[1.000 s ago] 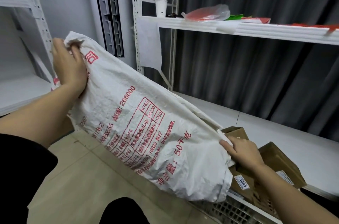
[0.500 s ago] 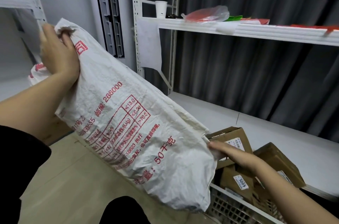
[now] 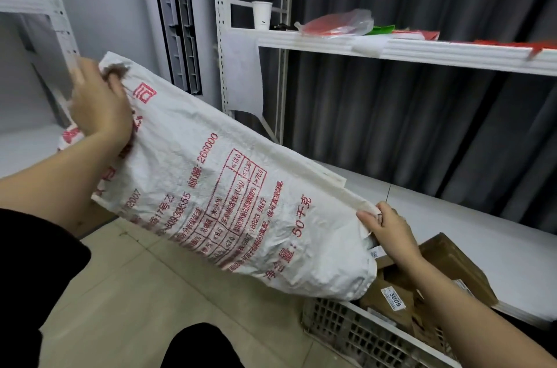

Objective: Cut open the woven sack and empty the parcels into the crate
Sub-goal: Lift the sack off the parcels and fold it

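A: Head view: what are the hands doing?

B: The left hand (image 3: 99,105) is raised, its fingers curled into the bunched closed end of the woven sack (image 3: 229,199), gripping a fistful of cloth. The right hand (image 3: 388,229) is low, thumb and fingers pinching the rim of the sack's open mouth.

A: And where is the sack?

B: Held in the air between the two hands, slanting down from upper left to lower right, with its mouth just over the white slatted crate (image 3: 361,334). Brown cardboard parcels (image 3: 452,265) already lie in the crate, one bearing a label that reads 3005.

A: How will it handle?

B: The cloth is soft and crinkled, and it sags at the lower end. I judge it light now, mostly emptied, though I cannot see inside. Woven plastic looks slick, so a fistful of gathered cloth at the closed corner is the surer hold, with a pinch on the hemmed rim to keep the mouth wide.

A: Anything to watch?

B: The mouth could fold shut and trap a parcel; lifting the closed end higher should help.

A: And around them?

B: A white shelf (image 3: 391,49) above, with a paper cup (image 3: 261,15) and a plastic bag (image 3: 337,22), against a dark curtain (image 3: 422,126); tan floor (image 3: 135,292) below.
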`<state>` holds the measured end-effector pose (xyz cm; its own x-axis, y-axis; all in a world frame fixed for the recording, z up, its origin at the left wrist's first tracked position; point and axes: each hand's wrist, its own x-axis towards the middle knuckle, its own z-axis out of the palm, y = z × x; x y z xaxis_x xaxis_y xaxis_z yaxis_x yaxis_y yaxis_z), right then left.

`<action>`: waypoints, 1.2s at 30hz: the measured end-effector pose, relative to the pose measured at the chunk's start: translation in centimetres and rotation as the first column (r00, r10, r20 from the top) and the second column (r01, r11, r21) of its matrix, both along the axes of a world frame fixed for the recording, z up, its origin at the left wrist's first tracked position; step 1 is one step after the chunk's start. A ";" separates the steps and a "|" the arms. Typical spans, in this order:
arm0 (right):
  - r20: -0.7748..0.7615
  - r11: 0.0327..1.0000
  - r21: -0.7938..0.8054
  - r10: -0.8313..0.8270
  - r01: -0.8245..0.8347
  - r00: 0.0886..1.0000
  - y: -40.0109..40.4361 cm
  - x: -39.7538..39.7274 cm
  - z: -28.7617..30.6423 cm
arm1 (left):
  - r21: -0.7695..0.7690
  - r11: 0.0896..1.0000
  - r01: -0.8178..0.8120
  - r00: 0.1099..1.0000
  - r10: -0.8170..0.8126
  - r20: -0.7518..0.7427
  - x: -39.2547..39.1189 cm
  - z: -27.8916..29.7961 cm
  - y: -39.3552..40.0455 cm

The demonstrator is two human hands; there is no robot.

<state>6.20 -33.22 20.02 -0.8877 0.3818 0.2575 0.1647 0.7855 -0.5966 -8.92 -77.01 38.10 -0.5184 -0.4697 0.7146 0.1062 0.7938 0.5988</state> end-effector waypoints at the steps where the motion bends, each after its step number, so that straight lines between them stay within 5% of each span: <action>1: 0.043 0.996 0.091 -0.025 0.021 0.999 0.3 0.0 0.0 | -0.006 1.000 0.009 1.000 -0.009 -0.011 0.0 0.1 0.2; 7: 0.469 0.976 0.167 0.049 -0.143 0.882 1.5 -2.1 -1.1 | -0.120 0.982 0.148 0.980 -0.162 -0.112 1.2 1.9 2.9; 9: 0.395 0.992 -0.049 0.123 -0.113 0.910 -0.4 -2.7 0.3 | -0.181 0.961 0.210 0.958 -0.239 -0.160 1.7 2.5 4.5; 12: 0.076 0.914 -0.282 0.324 -0.291 0.943 -5.4 -3.7 4.5 | -0.271 0.924 0.270 0.929 -0.323 -0.178 2.4 2.8 7.0; 15: -0.024 0.888 -0.141 0.440 -0.439 0.898 -10.7 -4.2 8.1 | -0.417 0.848 0.327 0.875 -0.439 -0.206 3.3 2.8 9.1; 18: -0.057 0.916 -0.038 0.396 -0.398 0.917 -13.3 -5.5 9.4 | -0.494 0.780 0.384 0.813 -0.539 -0.219 4.4 3.2 10.1; 21: -0.060 0.897 -0.218 0.380 -0.383 0.923 -13.2 -6.5 9.1 | -0.494 0.745 0.449 0.756 -0.611 -0.235 5.4 3.9 10.3; 23: -0.109 0.838 -0.363 0.396 -0.407 0.912 -12.9 -6.9 8.8 | -0.467 0.759 0.454 0.753 -0.607 -0.255 5.5 4.3 10.3; 26: -0.261 0.876 -0.325 0.280 -0.357 0.924 -13.5 -7.0 8.6 | -0.354 0.818 0.454 0.783 -0.556 -0.280 5.0 4.8 10.6; 31: -0.357 0.810 -0.524 0.073 -0.264 0.931 -11.9 -6.5 9.4 | -0.370 0.829 0.419 0.847 -0.504 -0.168 4.1 2.8 9.6; 33: -0.389 0.759 -0.605 -0.020 -0.239 0.921 -9.9 -6.4 10.4 | -0.257 0.845 0.469 0.862 -0.501 -0.076 3.9 0.2 8.9; 34: -0.405 0.720 -0.649 -0.054 -0.245 0.913 -8.9 -6.4 10.8 | -0.127 0.814 0.567 0.822 -0.570 0.014 3.8 -1.1 8.7; 36: -0.422 0.612 -0.739 -0.095 -0.281 0.901 -7.3 -6.2 11.4 | 0.232 0.602 0.764 0.568 -0.798 0.200 3.7 -3.2 8.7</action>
